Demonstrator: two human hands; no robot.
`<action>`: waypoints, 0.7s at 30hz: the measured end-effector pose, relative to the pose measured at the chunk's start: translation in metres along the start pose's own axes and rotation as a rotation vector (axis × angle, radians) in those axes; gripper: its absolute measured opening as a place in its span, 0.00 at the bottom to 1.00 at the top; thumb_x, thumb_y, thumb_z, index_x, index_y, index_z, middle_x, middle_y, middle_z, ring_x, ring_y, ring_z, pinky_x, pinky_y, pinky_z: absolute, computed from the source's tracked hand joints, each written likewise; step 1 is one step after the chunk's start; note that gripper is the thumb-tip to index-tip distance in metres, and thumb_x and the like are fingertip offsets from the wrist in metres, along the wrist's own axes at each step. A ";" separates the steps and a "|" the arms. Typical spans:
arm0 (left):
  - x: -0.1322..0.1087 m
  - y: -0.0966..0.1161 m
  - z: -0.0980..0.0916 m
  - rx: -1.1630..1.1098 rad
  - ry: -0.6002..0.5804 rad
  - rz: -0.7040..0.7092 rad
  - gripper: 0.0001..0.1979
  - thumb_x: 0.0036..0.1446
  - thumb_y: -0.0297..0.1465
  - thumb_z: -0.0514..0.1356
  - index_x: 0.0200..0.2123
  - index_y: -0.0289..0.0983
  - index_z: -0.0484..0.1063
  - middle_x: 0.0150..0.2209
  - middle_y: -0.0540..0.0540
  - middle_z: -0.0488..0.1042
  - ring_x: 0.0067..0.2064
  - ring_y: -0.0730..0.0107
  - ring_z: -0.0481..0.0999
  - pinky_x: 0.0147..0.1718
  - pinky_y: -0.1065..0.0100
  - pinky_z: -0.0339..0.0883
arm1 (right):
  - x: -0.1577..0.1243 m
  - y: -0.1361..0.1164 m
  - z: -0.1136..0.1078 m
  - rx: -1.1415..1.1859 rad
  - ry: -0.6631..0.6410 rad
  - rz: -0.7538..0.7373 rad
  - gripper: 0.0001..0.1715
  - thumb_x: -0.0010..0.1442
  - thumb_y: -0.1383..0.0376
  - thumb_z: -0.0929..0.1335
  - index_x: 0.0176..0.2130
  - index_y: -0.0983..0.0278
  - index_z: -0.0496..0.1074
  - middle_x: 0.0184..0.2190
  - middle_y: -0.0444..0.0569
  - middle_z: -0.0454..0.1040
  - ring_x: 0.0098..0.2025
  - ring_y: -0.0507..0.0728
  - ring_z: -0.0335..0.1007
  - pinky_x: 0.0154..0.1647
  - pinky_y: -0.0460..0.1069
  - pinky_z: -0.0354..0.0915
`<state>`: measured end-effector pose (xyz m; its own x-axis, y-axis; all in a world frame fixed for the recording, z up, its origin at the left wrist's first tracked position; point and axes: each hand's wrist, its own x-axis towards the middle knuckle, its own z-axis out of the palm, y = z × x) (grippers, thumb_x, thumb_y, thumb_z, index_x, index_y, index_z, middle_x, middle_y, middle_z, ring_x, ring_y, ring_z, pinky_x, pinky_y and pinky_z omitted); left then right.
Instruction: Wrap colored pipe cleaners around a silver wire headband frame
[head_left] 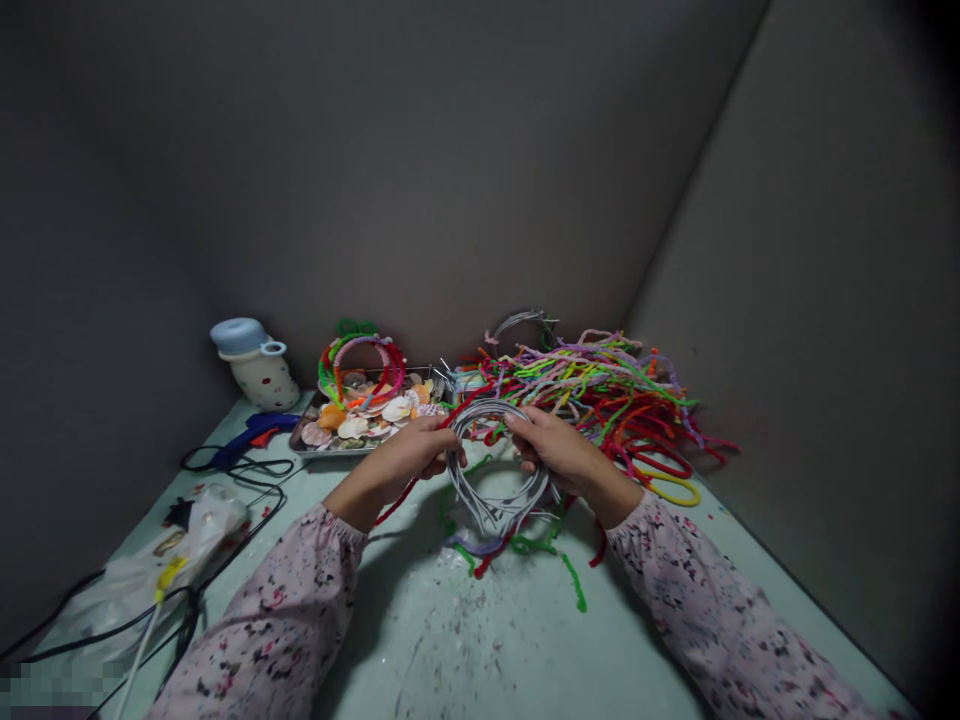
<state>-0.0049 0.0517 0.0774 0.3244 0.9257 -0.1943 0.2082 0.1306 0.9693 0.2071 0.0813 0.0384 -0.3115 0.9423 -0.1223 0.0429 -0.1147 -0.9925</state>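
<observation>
Clutching a bundle of grey wire headband frames (499, 470) between the left grip (405, 462) and right grip (559, 452), green pipe cleaners (541, 546) just below both grips, you really want even pressure so the springy wire doesn't slip.

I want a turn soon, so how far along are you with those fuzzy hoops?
Done-looking: a few hoops wrapped in colorful pipe cleaners sit by the seashell tray. In hand: the left hand and right hand grip a bundle of gray hoops. Left: more gray hoops at the back, and a big pile of pipe cleaners.
</observation>
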 end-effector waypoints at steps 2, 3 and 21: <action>0.000 0.000 0.000 -0.007 0.000 0.002 0.04 0.48 0.30 0.57 0.26 0.34 0.67 0.23 0.51 0.65 0.20 0.80 0.56 0.19 0.72 0.43 | 0.000 0.000 0.001 0.012 0.001 -0.008 0.19 0.57 0.50 0.67 0.30 0.60 0.60 0.20 0.36 0.58 0.17 0.46 0.52 0.16 0.42 0.52; 0.000 0.000 0.000 -0.009 0.000 0.005 0.04 0.48 0.30 0.57 0.26 0.34 0.67 0.23 0.51 0.65 0.20 0.80 0.55 0.19 0.72 0.43 | 0.000 0.000 0.001 0.022 0.002 -0.011 0.19 0.57 0.50 0.67 0.30 0.60 0.60 0.20 0.36 0.58 0.17 0.46 0.52 0.16 0.42 0.52; -0.001 0.002 0.002 0.046 0.004 0.040 0.05 0.46 0.29 0.58 0.24 0.33 0.71 0.21 0.50 0.61 0.21 0.79 0.54 0.18 0.71 0.42 | -0.003 -0.002 0.001 -0.006 0.005 -0.011 0.16 0.57 0.53 0.68 0.30 0.60 0.61 0.20 0.37 0.58 0.18 0.47 0.52 0.17 0.43 0.52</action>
<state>-0.0032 0.0502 0.0796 0.3296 0.9313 -0.1549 0.2376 0.0770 0.9683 0.2066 0.0787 0.0406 -0.3077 0.9450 -0.1110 0.0448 -0.1022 -0.9938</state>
